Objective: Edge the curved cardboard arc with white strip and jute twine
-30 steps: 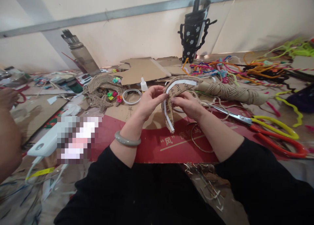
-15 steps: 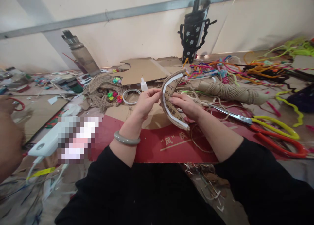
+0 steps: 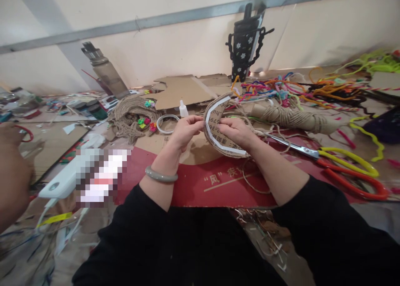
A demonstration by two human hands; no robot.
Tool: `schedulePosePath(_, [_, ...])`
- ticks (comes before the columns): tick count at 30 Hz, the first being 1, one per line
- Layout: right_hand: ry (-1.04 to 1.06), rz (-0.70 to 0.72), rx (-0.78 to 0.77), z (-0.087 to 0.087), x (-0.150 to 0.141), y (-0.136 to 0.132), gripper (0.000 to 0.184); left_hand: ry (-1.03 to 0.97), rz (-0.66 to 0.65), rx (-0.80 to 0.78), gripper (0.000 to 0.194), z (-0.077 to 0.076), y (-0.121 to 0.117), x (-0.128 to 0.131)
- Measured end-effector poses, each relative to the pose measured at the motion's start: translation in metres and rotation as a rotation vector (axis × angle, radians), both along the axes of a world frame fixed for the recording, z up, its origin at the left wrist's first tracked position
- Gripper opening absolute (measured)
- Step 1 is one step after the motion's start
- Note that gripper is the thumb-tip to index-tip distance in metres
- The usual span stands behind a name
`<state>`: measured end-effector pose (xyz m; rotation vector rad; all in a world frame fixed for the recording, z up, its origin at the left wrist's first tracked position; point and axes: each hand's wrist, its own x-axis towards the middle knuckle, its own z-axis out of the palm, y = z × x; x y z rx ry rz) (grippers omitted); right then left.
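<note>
A curved piece of cardboard (image 3: 222, 141) with printed characters is held up in front of me. White double-sided tape (image 3: 231, 149) follows its arc, and brown twine (image 3: 210, 142) runs along the outer edge. My left hand (image 3: 186, 131) is closed in a pinch on the twine at that left edge. On the inner side, my right hand (image 3: 236, 131) grips the cardboard, its thumb on the printed face and its other fingers hidden behind. Beneath lies a red and brown cardboard sheet (image 3: 190, 190), and a loop of twine (image 3: 244, 177) hangs below my right wrist.
Large scissors (image 3: 312, 152) lie right, beside a twine-wound roll (image 3: 287, 117). A small white bottle (image 3: 183, 108), a white ring (image 3: 167, 124) and a twine-covered piece with flowers (image 3: 131, 115) sit behind my left hand. Another person's hand (image 3: 12, 152) holds red-handled scissors at far left.
The curved cardboard has turned slightly, its lower end swinging right and up. Both hands keep their grip on it, and the view has shifted a little.
</note>
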<state>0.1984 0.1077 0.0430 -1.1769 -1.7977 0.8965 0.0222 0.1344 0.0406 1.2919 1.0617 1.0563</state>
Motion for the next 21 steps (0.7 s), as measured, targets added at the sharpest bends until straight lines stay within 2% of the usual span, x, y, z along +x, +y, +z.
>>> schedulePosePath(7, [-0.124,-0.093,0.103,-0.0011,-0.0025,0.001,0.03,0.027,-0.028,0.015,0.01,0.0025,-0.0052,0.0043])
schedulePosePath(14, [-0.184,-0.112,0.107,0.0007,-0.0043,0.0016,0.032,0.054,-0.002,0.048,0.009,0.0008,-0.0058,0.007])
schedulePosePath(17, [-0.163,-0.096,0.106,-0.0003,-0.0045,0.0016,0.033,0.022,0.003,0.057,0.016,0.0014,-0.0059,0.0079])
schedulePosePath(21, [-0.035,-0.04,0.097,-0.0056,-0.004,0.0038,0.023,0.007,0.001,0.049,0.02,0.0023,-0.0064,0.0079])
